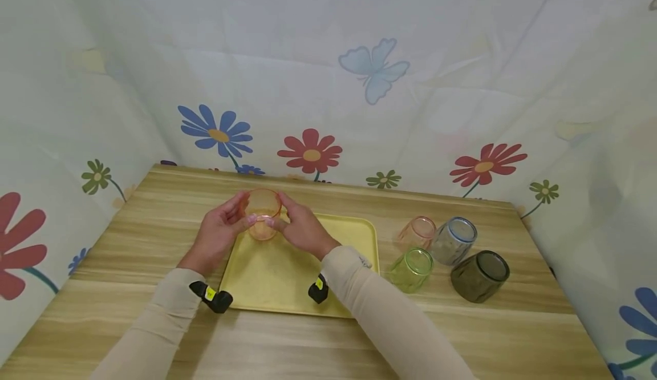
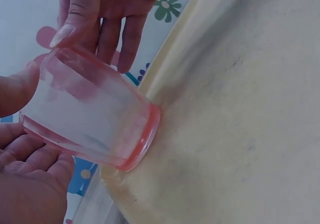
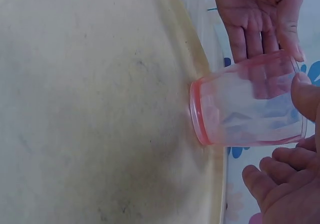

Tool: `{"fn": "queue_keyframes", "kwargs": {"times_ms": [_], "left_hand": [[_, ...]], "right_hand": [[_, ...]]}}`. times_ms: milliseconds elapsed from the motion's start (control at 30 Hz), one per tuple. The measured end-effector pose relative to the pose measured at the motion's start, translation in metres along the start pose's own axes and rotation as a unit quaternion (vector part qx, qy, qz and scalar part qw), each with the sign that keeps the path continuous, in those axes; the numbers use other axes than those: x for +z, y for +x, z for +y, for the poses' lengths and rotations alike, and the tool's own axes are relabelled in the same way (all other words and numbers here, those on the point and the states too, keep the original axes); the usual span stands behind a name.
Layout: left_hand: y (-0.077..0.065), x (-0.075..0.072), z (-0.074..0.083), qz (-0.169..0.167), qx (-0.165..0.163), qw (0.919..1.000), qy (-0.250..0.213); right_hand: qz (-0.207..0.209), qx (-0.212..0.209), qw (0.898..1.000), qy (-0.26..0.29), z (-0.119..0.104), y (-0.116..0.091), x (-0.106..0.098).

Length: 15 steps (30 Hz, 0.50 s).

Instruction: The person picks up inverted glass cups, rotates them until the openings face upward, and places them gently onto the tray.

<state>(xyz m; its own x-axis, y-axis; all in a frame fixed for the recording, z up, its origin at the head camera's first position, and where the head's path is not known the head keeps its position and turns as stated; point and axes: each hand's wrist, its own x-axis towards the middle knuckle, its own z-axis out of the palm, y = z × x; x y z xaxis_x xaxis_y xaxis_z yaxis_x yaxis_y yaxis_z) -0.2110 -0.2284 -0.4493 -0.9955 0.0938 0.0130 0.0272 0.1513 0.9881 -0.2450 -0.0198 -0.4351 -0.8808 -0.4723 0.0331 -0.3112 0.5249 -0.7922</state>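
Between both hands is a clear pink-orange tumbler (image 1: 263, 229), mouth up, above the far left corner of a yellow tray (image 1: 277, 288). My left hand (image 1: 215, 231) grips its rim side from the left, thumb on the near side and fingers around the outside. From the right, my right hand (image 1: 307, 226) holds it the same way, the thumbs close together. In the left wrist view the tumbler's thick base (image 2: 142, 144) is at the tray surface; whether it bears its weight there, I cannot tell. The right wrist view shows the tumbler (image 3: 250, 103) with nothing visible inside.
Several glasses stand upside down right of the tray: a pink one (image 1: 413, 237), a blue-rimmed one (image 1: 451, 246), a green one (image 1: 408, 271) and a dark grey one (image 1: 477, 280). The wooden table (image 1: 287, 346) meets a flower-printed cloth (image 1: 410, 129) at the back.
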Motion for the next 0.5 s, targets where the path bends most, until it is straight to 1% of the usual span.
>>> {"fn": "queue_keyframes", "kwargs": {"times_ms": [100, 133, 200, 267, 333, 400, 500], "left_hand": [[0.0, 0.0, 0.004, -0.014, 0.001, 0.9995, 0.027], [-0.001, -0.001, 0.005, -0.017, 0.002, 0.999, 0.042], [-0.002, -0.001, 0.008, -0.019, 0.0, 0.996, 0.088], [-0.002, -0.002, 0.01, -0.019, 0.005, 0.9894, 0.144], [-0.003, -0.001, 0.013, -0.018, 0.015, 0.9778, 0.208], [-0.004, 0.001, 0.016, -0.02, 0.029, 0.9638, 0.264], [-0.006, 0.006, 0.021, -0.021, 0.049, 0.9382, 0.342]], "right_hand": [[-0.002, 0.002, 0.999, -0.042, 0.001, 0.0, -0.003], [-0.003, -0.001, 0.999, -0.054, 0.002, 0.0, -0.003], [-0.006, -0.012, 0.997, -0.081, 0.001, -0.002, -0.006], [-0.01, -0.03, 0.994, -0.108, -0.001, -0.003, -0.009], [-0.015, -0.039, 0.989, -0.142, -0.004, -0.006, -0.012], [-0.018, -0.046, 0.983, -0.178, -0.006, -0.009, -0.015], [-0.023, -0.045, 0.971, -0.233, -0.006, -0.013, -0.017]]}}
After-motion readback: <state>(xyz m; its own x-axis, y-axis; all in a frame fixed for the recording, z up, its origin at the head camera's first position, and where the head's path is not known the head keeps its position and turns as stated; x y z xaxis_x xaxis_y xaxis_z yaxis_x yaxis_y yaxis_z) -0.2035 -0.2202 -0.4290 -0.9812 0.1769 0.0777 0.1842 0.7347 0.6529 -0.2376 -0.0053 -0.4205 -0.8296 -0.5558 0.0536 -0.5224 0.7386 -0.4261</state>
